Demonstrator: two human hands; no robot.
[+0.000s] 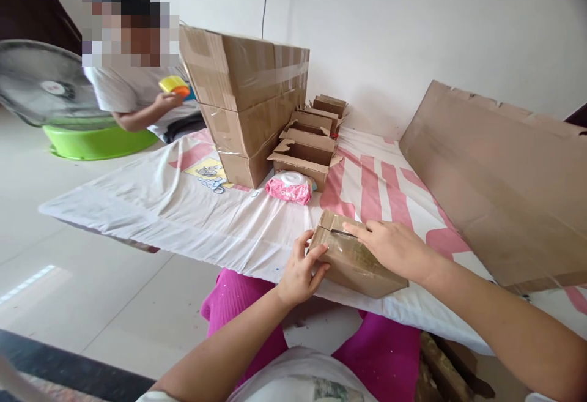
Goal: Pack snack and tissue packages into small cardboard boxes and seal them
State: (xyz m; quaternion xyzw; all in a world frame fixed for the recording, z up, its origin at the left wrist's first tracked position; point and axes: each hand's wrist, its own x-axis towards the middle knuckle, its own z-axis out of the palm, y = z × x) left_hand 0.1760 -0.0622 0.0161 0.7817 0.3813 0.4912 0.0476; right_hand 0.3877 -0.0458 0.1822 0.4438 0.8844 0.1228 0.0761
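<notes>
A taped cardboard box (362, 270) lies near the front edge of the cloth-covered table, close to my lap. My left hand (300, 273) grips its left end, fingertips on the top edge and thumb along the near side. On the box's top rests my right hand (389, 243), index finger stretched forward and the other fingers curled under. A thin dark line shows beside that fingertip on the top seam; I cannot tell whether it is a gap between the flaps or a slim tool. Clear tape shines on the top.
A pink wipes pack (288, 188) sits before several open small cardboard boxes (302, 166). Left of them stands a tall carton stack (247, 114); at right, a large cardboard sheet (499, 188). Across the table a person (123, 90) holds a yellow-and-orange object (174, 85) near a fan (50, 87).
</notes>
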